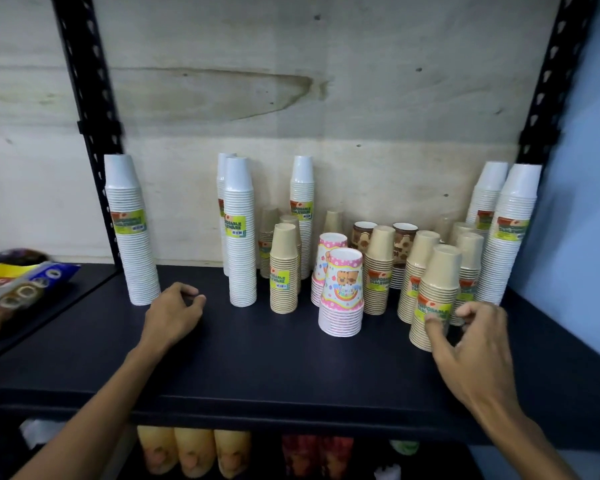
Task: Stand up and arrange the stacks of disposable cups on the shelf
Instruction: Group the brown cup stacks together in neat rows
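Many stacks of disposable cups stand upright on the dark shelf (257,355). A tall white stack (130,237) is at the left, more white stacks (239,237) in the middle and two at the right (510,237). Beige stacks (283,271) and a pink patterned stack (342,292) fill the centre. My right hand (471,344) reaches the front beige stack (433,296); thumb and fingers are spread round its lower part, touching its label. My left hand (174,311) rests on the shelf just right of the left white stack, fingers loosely curled, holding nothing.
Black slotted uprights (90,109) (551,98) frame the shelf against a pale board wall. Wrapped goods (18,282) lie on the neighbouring shelf at the left. Bottles and packets (194,452) sit on the level below. A blue wall is at the right.
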The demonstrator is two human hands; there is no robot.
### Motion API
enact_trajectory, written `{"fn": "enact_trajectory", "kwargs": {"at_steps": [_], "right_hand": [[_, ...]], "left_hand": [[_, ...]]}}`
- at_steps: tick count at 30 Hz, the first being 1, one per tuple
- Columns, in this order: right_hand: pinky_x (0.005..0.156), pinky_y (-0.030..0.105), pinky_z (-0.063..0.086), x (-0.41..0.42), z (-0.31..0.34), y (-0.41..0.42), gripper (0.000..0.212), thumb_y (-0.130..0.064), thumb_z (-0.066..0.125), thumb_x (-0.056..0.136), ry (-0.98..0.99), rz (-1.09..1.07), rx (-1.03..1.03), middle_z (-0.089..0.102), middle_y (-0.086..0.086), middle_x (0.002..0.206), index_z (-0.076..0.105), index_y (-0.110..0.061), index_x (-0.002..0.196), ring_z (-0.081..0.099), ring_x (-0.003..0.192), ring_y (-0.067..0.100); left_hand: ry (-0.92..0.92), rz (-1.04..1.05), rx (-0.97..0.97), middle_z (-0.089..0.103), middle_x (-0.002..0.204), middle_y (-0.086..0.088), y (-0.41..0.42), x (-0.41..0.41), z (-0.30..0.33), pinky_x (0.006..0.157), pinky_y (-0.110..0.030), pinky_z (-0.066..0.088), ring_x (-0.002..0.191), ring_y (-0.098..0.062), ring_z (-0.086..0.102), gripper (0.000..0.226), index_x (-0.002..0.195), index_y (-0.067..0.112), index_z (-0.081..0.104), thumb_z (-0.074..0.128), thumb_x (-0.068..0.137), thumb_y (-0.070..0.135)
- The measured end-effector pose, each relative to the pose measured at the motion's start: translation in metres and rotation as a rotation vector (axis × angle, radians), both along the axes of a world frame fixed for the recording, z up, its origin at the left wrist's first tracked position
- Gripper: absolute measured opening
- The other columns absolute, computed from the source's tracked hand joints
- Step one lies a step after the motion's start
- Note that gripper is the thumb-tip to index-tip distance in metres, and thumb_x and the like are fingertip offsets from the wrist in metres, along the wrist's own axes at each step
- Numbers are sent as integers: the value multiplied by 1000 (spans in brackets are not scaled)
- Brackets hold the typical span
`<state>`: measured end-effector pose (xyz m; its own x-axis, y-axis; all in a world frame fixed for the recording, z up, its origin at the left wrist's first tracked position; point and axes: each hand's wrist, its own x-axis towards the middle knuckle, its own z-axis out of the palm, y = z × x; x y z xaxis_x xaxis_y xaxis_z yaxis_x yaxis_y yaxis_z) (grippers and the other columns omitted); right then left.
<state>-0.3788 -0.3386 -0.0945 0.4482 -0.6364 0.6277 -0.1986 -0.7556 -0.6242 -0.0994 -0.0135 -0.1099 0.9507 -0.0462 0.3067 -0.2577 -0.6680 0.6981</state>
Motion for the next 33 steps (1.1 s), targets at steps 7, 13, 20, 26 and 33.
{"fn": "enact_trajectory", "kwargs": {"at_steps": [7, 13, 20, 26, 33], "right_hand": [[69, 31, 39, 30, 14, 48, 29, -28, 72, 83, -91, 176, -131, 46, -1, 88, 46, -17, 89, 49, 80, 19], [69, 21, 33, 60, 23, 88, 27, -41, 61, 83, -99, 319, -150, 47, -5, 89, 46, -20, 88, 47, 80, 14], [66, 15, 42, 110, 28, 152, 20, -36, 65, 88, -23, 528, -115, 54, -12, 84, 48, -26, 91, 54, 76, 4], [98, 25, 44, 161, 22, 194, 55, -36, 62, 92, 174, 563, -55, 47, -3, 130, 39, -17, 138, 51, 117, 11], [123, 31, 8, 207, 5, 211, 98, -32, 57, 96, 332, 434, 88, -7, 12, 165, -17, -6, 154, -1, 153, 25]], "left_hand": [[-16, -33, -23, 64, 89, 11, 11, -10, 2, 80, -30, 44, 85, -10, 60, 17, 101, 21, 63, 66, 90, 33], [-75, -3, -73, 66, 86, 12, 32, -21, 6, 76, -28, 45, 79, -3, 60, 15, 92, 24, 63, 66, 89, 39], [-199, 197, -219, 61, 92, 2, 60, -11, 17, 69, -34, 43, 83, -18, 61, 34, 98, 21, 52, 70, 82, 44], [-117, 243, -184, 37, 138, -11, 67, 19, 17, 94, -50, 48, 112, -33, 56, 85, 143, 15, 33, 79, 77, 41], [65, 136, -149, 54, 139, -9, 70, 55, 14, 103, -48, 44, 124, -28, 54, 84, 144, 14, 35, 80, 77, 35]]}}
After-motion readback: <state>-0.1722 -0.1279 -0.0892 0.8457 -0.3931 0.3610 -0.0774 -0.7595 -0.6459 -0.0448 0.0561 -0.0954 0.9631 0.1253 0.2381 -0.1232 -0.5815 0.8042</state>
